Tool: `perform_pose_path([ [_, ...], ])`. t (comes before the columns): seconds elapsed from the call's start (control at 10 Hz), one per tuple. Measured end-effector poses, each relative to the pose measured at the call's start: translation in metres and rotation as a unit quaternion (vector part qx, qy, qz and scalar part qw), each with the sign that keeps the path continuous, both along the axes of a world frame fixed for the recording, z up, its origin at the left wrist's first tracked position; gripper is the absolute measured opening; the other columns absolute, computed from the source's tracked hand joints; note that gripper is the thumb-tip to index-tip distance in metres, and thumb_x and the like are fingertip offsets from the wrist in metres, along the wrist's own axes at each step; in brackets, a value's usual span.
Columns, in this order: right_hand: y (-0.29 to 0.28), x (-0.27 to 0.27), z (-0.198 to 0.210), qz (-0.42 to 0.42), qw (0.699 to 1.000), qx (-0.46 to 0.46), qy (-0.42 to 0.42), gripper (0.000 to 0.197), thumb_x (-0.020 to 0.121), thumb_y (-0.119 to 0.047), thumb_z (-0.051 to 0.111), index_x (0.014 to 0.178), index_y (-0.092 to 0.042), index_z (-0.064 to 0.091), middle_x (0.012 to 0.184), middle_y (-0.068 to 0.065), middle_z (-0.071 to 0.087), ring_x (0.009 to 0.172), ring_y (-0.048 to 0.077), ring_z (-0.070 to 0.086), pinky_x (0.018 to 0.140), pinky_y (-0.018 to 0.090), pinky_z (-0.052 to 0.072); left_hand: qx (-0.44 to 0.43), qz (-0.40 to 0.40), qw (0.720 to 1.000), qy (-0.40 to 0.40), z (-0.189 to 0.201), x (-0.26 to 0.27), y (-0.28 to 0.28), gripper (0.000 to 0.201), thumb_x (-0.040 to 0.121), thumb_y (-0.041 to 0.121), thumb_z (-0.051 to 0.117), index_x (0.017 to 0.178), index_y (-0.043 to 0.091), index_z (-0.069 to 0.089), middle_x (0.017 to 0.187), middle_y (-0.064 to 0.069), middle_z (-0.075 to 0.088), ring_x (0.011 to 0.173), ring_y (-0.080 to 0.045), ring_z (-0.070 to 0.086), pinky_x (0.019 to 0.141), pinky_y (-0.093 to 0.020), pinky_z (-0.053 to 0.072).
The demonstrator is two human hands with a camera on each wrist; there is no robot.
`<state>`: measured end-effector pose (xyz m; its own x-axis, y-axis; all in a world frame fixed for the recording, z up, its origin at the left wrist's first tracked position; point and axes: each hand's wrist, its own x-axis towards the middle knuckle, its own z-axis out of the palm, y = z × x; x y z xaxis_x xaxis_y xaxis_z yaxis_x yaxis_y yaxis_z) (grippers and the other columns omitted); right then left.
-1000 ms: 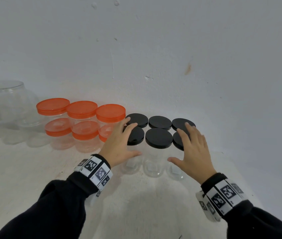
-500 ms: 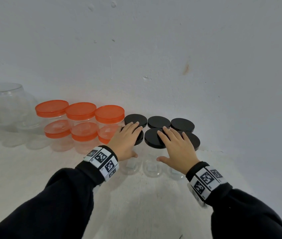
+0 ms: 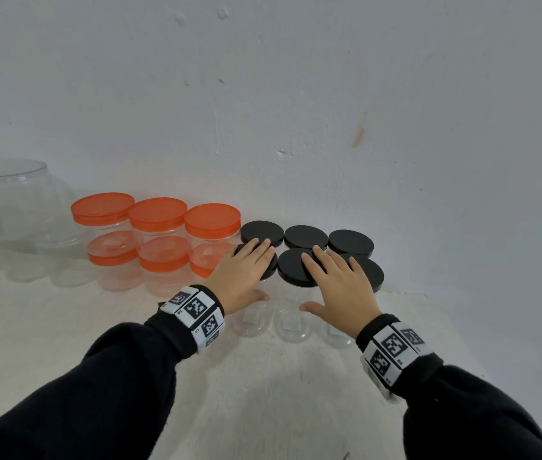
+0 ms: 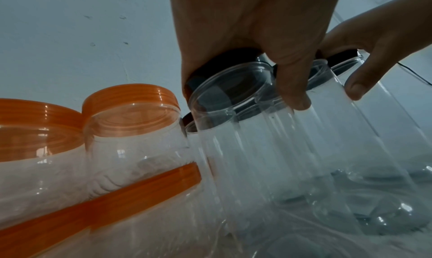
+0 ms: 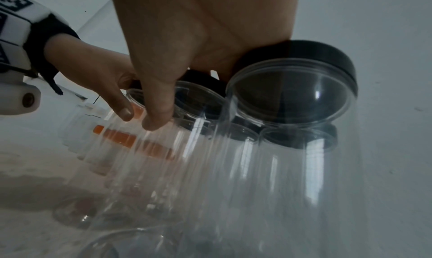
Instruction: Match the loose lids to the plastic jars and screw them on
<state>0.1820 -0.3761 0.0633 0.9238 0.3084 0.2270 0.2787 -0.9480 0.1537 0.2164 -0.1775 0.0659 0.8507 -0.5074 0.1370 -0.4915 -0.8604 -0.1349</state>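
Six clear plastic jars with black lids stand in two rows of three by the wall. My left hand (image 3: 253, 270) lies flat on the front-left black lid (image 3: 271, 265), thumb hanging down the jar's front; the left wrist view shows the palm (image 4: 257, 40) on that lid (image 4: 203, 77). My right hand (image 3: 326, 283) rests with straight fingers across the front-middle lid (image 3: 291, 267) and part of the front-right lid (image 3: 372, 270), thumb down against the middle jar (image 5: 163, 117). The back-row lids (image 3: 306, 236) are untouched. Neither hand holds a loose lid.
Several orange-lidded clear jars (image 3: 158, 210) stand in two rows just left of the black ones, touching them. A large clear jar (image 3: 14, 194) stands at the far left. The white wall (image 3: 296, 111) runs close behind the jars. The white tabletop (image 3: 263, 393) lies bare toward me.
My right hand slid left from the front-right lid onto the front-middle lid. My left hand moved further forward over the front-left lid. The jars kept their places.
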Motion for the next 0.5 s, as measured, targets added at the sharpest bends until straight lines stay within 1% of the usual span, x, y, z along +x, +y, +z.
perform_pose_path([
  [0.2, 0.002, -0.001, 0.003, -0.004, 1.0, 0.002, 0.011, 0.089, 0.084, -0.058, 0.055, 0.15, -0.02, 0.009, 0.157, 0.006, 0.01, 0.144, 0.025, 0.011, 0.114, 0.049, 0.014, -0.018, 0.011, 1.0, 0.0, 0.001, -0.002, -0.002, 0.088, 0.085, 0.051, 0.056, 0.149, 0.014, 0.007, 0.158, -0.002, -0.001, 0.144, -0.02, 0.0, 0.116, -0.04, 0.01],
  [0.3, 0.003, -0.004, 0.01, -0.006, 1.0, -0.009, 0.019, 0.095, 0.08, -0.062, 0.056, 0.15, -0.02, 0.007, 0.158, 0.005, 0.005, 0.145, 0.026, 0.005, 0.114, 0.052, 0.007, -0.029, 0.009, 1.0, 0.007, 0.002, -0.002, 0.0, 0.091, 0.082, 0.056, 0.057, 0.148, 0.015, 0.009, 0.158, 0.0, 0.001, 0.144, -0.02, 0.001, 0.115, -0.04, 0.009],
  [0.4, 0.008, -0.011, 0.018, -0.005, 1.0, -0.007, 0.011, 0.097, 0.079, -0.062, 0.057, 0.15, -0.019, 0.007, 0.158, 0.005, 0.002, 0.146, 0.027, 0.002, 0.114, 0.054, 0.004, -0.05, -0.003, 0.999, 0.011, 0.009, -0.008, 0.003, 0.095, 0.08, 0.06, 0.056, 0.149, 0.015, 0.008, 0.158, 0.001, 0.0, 0.145, -0.019, 0.0, 0.116, -0.041, 0.005],
  [0.5, 0.017, -0.02, 0.023, 0.003, 0.998, 0.024, -0.052, 0.084, 0.076, -0.047, 0.07, 0.143, -0.012, 0.034, 0.15, 0.012, 0.032, 0.138, 0.034, 0.03, 0.109, 0.056, 0.024, -0.072, -0.022, 0.997, 0.005, 0.021, -0.018, 0.01, 0.09, 0.083, 0.056, 0.055, 0.149, 0.015, 0.01, 0.157, 0.001, 0.003, 0.144, -0.017, 0.001, 0.116, -0.041, 0.001],
])
